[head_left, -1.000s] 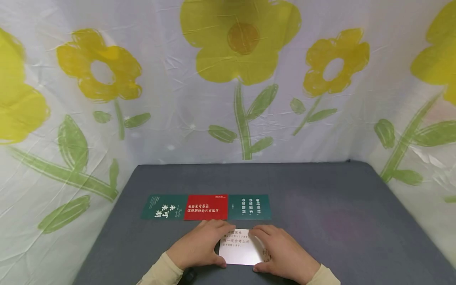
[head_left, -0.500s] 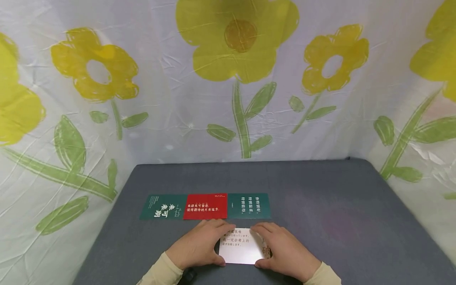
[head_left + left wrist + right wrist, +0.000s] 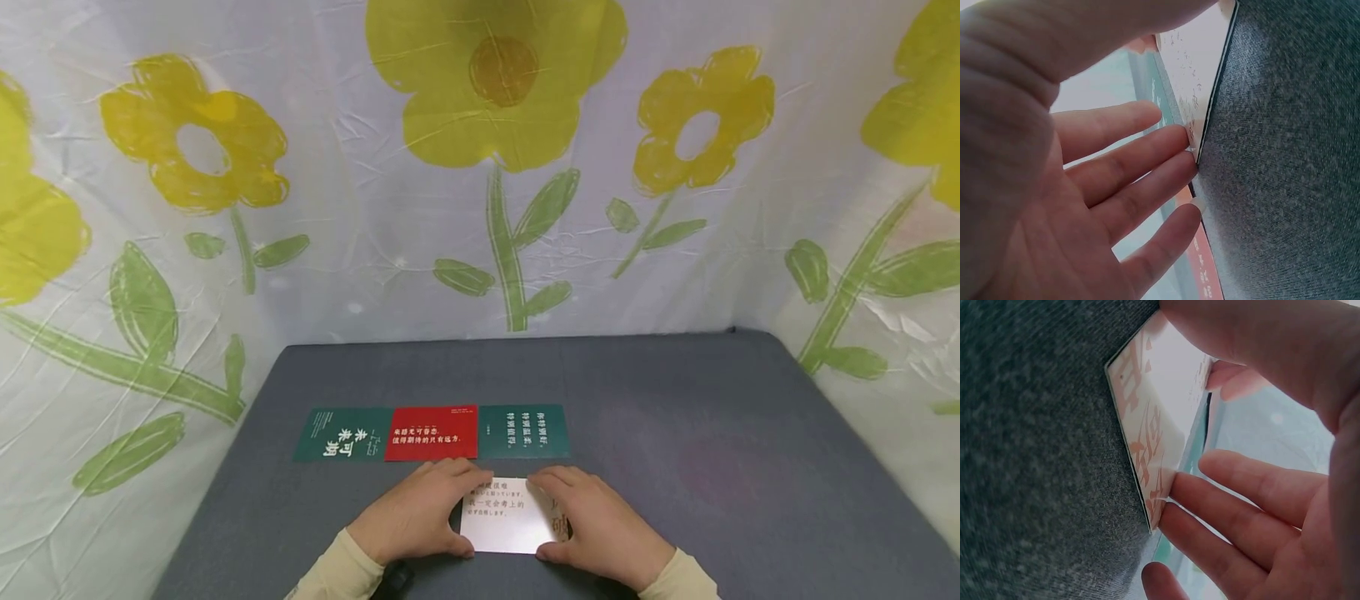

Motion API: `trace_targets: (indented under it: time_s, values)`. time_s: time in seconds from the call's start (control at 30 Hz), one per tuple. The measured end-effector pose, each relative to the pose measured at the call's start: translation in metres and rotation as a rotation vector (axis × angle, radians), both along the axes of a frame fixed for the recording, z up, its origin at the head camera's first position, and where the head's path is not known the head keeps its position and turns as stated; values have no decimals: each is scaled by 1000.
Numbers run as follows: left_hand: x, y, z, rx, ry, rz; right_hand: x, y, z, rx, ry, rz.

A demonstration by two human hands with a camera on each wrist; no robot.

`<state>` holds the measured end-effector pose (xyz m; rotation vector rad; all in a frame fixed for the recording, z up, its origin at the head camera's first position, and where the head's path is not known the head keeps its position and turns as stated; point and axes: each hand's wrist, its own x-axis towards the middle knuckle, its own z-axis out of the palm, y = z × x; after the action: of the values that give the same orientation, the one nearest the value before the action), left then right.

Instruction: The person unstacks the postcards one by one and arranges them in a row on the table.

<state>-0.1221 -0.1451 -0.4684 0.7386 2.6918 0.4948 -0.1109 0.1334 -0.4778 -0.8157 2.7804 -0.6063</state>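
A white card (image 3: 507, 532) with printed lines of writing lies flat on the table below the row of coloured cards. My left hand (image 3: 416, 517) holds its left end, thumb at the near edge and fingertips at the far corner. Opposite, my right hand (image 3: 609, 527) holds the right end likewise, covering part of the large brown lettering. In the left wrist view, fingertips of the left hand (image 3: 1041, 212) touch the card (image 3: 1194, 59). The right wrist view shows fingertips of the right hand (image 3: 1291, 519) against the card's corner (image 3: 1159, 515).
Behind the hands, a green card (image 3: 345, 435), a red card (image 3: 432, 433) and another green card (image 3: 523, 432) lie side by side in a row. The grey cloth-covered table (image 3: 675, 417) extends to a flower-printed curtain (image 3: 337, 275).
The right hand has shifted slightly right along the white card, uncovering more large lettering. The left hand stays on its end. The whole head view has tilted a little.
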Motion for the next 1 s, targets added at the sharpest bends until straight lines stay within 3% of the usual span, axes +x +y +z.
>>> trace_targets:
  time_s: [0.77, 1.0]
  values:
    - [-4, -1, -5, 41, -11, -21, -3, 5, -4, 7, 40, 5]
    - [-4, 3, -2, 44, 27, -35, -9, 12, -1, 15, 64, 30]
